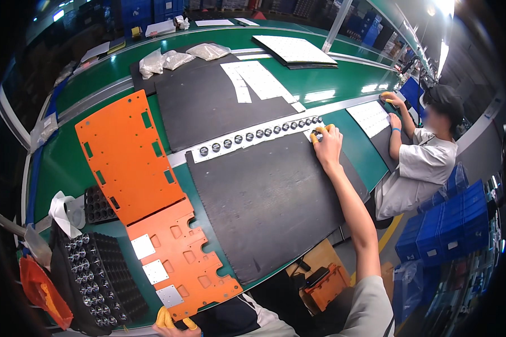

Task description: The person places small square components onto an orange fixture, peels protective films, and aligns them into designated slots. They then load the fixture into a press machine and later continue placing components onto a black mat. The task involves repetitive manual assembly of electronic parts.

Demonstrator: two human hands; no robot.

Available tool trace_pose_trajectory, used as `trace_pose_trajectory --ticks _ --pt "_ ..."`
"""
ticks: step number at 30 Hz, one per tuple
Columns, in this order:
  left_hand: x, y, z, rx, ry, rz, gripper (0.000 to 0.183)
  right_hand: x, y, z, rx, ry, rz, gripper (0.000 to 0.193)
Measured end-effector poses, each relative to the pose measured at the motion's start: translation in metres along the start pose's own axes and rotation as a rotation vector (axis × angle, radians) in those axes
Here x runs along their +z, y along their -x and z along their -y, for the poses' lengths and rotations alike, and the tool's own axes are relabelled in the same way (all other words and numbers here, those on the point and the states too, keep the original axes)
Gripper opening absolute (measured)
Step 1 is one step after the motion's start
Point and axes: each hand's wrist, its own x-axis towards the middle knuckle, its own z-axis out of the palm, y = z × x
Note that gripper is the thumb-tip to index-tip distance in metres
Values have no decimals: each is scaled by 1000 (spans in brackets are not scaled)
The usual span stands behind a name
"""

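My right hand [327, 147], with yellow finger covers, is at the right end of a white strip [230, 150] that carries a row of black round parts [269, 132]. Its fingers are pinched around something small and dark that I cannot make out. The strip lies along the far edge of a black mat [270, 202]. At the lower edge, my left hand [175, 326], also in yellow finger covers, is by the near corner of an orange fixture plate [191, 255]. Its thumb and fingers are apart, with nothing seen between them. Square silvery plates [155, 271] sit on that fixture.
A hinged orange panel [126, 160] lies beyond the fixture. Black trays [98, 275] of shiny round parts stand at left, near an orange bin [45, 292]. White sheets [258, 81] and plastic bags [177, 59] lie farther back. A co-worker [421, 151] handles a white sheet at right.
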Motion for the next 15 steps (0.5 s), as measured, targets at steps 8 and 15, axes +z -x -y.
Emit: trace_pose_trajectory --ticks 8,15 --pt "1 6 2 -10 -43 27 44 2 -1 0 3 16 -16 29" --pt "1 14 13 17 -55 49 45 -4 -4 4 -17 -17 -52 33"
